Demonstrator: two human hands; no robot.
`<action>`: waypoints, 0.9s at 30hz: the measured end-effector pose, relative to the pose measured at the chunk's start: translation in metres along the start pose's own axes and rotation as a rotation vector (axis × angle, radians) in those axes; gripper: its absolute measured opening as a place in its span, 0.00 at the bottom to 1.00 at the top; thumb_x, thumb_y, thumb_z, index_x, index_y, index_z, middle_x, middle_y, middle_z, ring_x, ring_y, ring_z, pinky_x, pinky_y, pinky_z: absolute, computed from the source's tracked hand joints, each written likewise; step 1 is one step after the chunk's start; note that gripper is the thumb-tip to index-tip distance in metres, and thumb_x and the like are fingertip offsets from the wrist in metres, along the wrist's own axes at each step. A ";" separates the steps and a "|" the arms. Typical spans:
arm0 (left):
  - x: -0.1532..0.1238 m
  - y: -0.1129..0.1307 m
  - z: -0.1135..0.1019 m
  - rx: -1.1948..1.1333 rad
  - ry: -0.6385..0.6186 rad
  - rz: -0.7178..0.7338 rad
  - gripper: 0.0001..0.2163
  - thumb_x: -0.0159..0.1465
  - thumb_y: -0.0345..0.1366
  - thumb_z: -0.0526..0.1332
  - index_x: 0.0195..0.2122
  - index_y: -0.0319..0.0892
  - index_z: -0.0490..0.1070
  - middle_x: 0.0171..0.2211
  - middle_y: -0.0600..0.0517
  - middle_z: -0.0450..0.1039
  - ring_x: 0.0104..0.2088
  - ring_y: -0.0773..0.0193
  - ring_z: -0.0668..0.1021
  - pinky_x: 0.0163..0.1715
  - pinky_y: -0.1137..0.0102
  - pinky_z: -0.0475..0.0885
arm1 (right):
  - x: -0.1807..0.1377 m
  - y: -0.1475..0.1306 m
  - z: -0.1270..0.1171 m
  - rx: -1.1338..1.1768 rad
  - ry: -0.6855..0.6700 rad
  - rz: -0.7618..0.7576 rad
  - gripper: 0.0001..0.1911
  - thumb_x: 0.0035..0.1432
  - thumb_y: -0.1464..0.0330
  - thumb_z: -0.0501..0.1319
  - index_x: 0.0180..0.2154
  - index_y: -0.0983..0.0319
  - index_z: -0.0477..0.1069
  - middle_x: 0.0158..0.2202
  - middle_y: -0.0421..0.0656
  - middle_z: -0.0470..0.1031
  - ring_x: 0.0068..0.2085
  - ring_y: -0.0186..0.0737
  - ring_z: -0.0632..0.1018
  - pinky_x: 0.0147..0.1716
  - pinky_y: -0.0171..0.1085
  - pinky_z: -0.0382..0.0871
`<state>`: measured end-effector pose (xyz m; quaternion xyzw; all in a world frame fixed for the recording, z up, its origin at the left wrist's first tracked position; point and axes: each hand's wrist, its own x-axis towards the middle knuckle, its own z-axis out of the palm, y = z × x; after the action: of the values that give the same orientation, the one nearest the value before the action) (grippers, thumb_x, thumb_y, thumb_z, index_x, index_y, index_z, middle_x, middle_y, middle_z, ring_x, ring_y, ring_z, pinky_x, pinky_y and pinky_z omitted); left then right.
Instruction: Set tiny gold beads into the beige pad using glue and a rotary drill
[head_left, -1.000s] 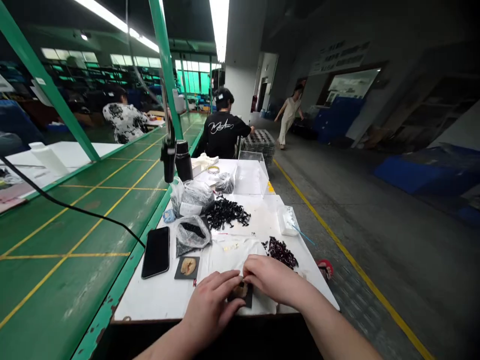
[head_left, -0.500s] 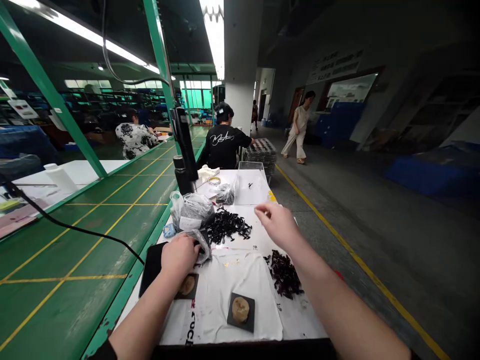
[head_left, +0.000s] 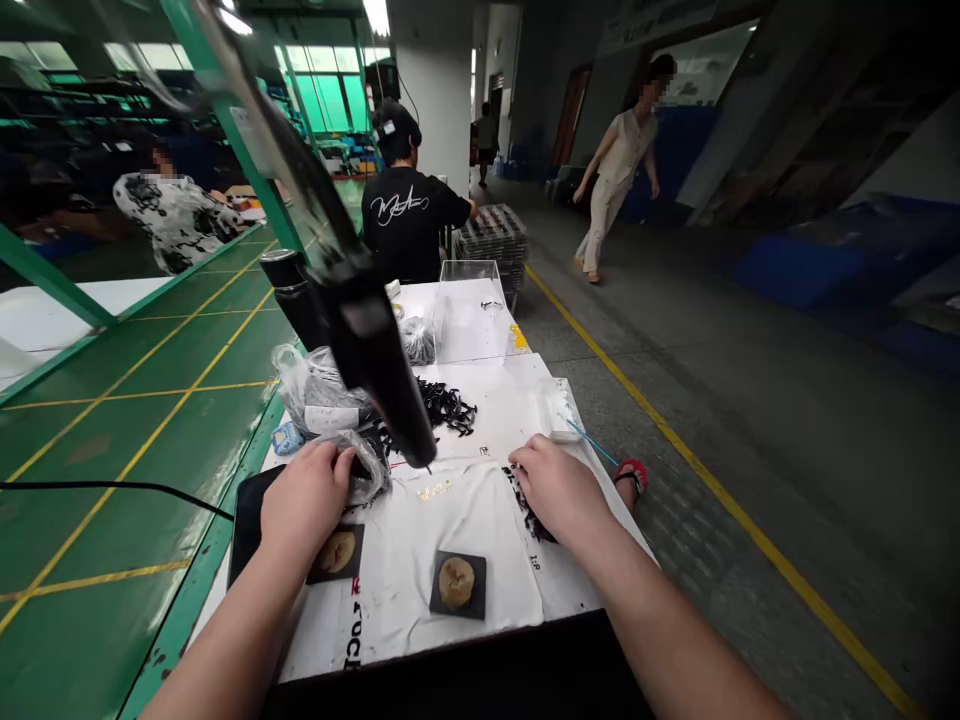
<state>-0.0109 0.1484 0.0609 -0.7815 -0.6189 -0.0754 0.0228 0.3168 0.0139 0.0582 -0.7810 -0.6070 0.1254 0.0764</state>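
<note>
My left hand (head_left: 304, 497) rests with curled fingers on a clear plastic bag (head_left: 365, 468) of dark parts, just above a small black square with a tan blob (head_left: 337, 552). My right hand (head_left: 553, 485) lies palm down over a pile of dark red-black small parts (head_left: 527, 513) at the right of the white cloth (head_left: 465, 520). Between the hands sits a second black square with a tan blob (head_left: 457, 584). A black hanging tool (head_left: 371, 350) swings in front of the table.
A phone (head_left: 245, 520) lies under my left forearm. Further back are a pile of black parts (head_left: 448, 406), bagged parts (head_left: 319, 392), a black flask (head_left: 289, 290), a clear box (head_left: 471, 310) and a small white tray (head_left: 561, 412). Three people are beyond; one walks the aisle.
My right hand came back from the far pile and dropped onto the dark parts at right. The left hand stayed by the bag. The camera tilted down; the hanging tool swung into view.
</note>
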 end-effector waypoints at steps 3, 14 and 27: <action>-0.008 -0.003 -0.003 -0.072 0.077 -0.061 0.19 0.80 0.49 0.51 0.36 0.46 0.72 0.42 0.45 0.81 0.40 0.50 0.83 0.33 0.63 0.69 | 0.015 -0.007 0.003 -0.062 -0.034 -0.010 0.13 0.74 0.73 0.59 0.44 0.59 0.84 0.50 0.51 0.81 0.40 0.39 0.82 0.36 0.37 0.66; -0.118 0.028 0.017 -0.602 0.188 0.447 0.02 0.79 0.32 0.62 0.48 0.46 0.73 0.45 0.49 0.79 0.45 0.60 0.83 0.45 0.68 0.79 | 0.020 -0.007 -0.002 -0.047 -0.053 -0.038 0.13 0.78 0.70 0.56 0.48 0.63 0.80 0.50 0.55 0.84 0.48 0.52 0.85 0.43 0.43 0.70; -0.140 0.048 0.033 -0.750 0.087 0.527 0.05 0.77 0.28 0.64 0.49 0.44 0.74 0.43 0.49 0.81 0.41 0.62 0.83 0.41 0.69 0.78 | -0.027 -0.019 0.015 0.573 0.045 -0.196 0.11 0.70 0.67 0.65 0.50 0.53 0.83 0.43 0.39 0.88 0.42 0.40 0.86 0.44 0.38 0.78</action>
<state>0.0072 0.0062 0.0106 -0.8626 -0.3275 -0.3187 -0.2172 0.2888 -0.0080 0.0513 -0.6681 -0.6173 0.2664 0.3188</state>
